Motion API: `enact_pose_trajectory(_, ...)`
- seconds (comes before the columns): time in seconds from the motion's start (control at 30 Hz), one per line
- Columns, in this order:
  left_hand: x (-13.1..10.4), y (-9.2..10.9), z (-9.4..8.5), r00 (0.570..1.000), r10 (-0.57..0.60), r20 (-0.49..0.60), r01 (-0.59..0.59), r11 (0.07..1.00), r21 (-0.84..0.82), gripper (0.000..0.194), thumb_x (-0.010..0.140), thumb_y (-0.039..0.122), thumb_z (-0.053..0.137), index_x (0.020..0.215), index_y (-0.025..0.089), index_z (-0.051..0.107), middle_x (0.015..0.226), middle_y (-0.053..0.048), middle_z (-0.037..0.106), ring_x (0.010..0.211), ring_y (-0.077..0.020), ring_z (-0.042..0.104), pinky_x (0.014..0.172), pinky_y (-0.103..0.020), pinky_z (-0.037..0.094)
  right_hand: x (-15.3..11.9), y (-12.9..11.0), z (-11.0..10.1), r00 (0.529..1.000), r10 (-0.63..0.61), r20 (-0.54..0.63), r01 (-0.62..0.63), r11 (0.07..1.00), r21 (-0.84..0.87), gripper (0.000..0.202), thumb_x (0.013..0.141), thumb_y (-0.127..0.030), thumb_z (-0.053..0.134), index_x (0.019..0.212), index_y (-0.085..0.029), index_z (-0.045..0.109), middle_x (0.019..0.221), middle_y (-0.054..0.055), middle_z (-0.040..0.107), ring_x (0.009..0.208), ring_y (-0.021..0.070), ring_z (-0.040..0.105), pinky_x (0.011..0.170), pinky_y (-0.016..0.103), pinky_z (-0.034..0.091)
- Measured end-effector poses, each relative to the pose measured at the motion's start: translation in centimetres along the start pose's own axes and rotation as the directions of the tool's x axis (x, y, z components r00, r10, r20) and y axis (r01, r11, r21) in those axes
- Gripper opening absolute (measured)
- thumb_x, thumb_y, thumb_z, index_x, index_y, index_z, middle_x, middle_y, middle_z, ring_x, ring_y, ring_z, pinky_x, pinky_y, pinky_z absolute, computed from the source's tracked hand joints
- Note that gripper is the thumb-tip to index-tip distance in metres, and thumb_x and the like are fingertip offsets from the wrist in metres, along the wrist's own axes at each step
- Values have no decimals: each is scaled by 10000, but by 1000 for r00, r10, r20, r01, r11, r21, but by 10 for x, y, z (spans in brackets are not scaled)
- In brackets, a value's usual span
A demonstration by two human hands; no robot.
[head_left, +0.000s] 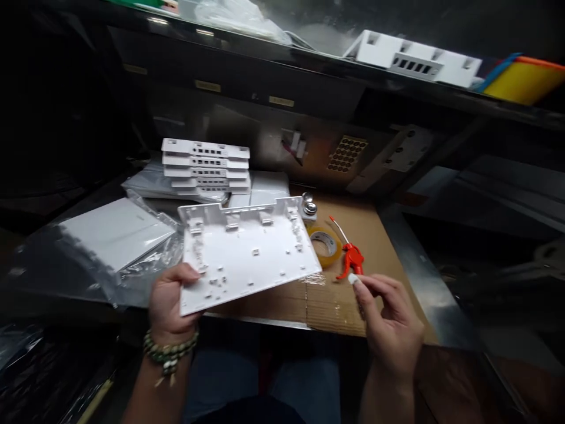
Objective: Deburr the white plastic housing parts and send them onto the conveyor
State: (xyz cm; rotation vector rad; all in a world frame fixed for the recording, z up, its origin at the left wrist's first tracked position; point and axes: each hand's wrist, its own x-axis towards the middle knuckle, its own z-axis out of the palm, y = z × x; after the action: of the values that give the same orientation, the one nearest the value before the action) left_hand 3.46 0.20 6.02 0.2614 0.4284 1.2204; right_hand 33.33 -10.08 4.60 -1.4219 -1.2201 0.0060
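My left hand (173,300) grips the lower left corner of a white plastic housing panel (238,256). The panel is tilted up, and its inner side with small clips and posts faces me. To its right, my right hand (391,318) pinches a small white piece (352,278) between thumb and forefinger; its exact kind is too small to tell. Just beyond those fingertips lies a red air blow gun (352,259), with its thin nozzle pointing away. A roll of yellowish tape (336,250) rests between the panel and the blow gun.
Several white housings (206,168) are stacked at the back left. A bagged white panel (117,232) lies at left. Cardboard (335,309) covers the bench, with a metal edge (415,259) at right. Another white housing (417,62) and a yellow bin (525,82) stand on the shelf above.
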Motion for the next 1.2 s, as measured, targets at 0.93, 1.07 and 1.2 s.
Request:
enact_pose_trajectory(0.93,9,-16,-44,789,-124,602,252,958,-133,1033,701,-46,335,1665,284,164,1567,-43,515,1495,-287,356,1233,-630,123,-16,7,10,972,-148,182,152,988,-10,251,938,-79,687,1117,-250,729,1034,35,682,962,163,667,877,306,550)
enact_pose_trajectory(1.07,4,-17,-44,847,-153,510,254,958,-135,993,726,34,408,1656,316,205,1544,-20,545,1478,-322,383,1222,-623,183,-17,16,8,972,-143,189,155,986,-55,217,945,-114,691,1113,-242,741,1037,44,688,953,172,672,874,324,556)
enact_pose_trajectory(1.2,-5,-16,-44,957,-129,260,122,992,46,1148,628,-30,446,1637,437,161,1472,53,613,1419,-335,466,1188,-624,307,-4,26,4,995,-53,86,62,992,-106,115,957,-182,698,1045,-222,760,1002,50,682,912,173,676,802,308,562)
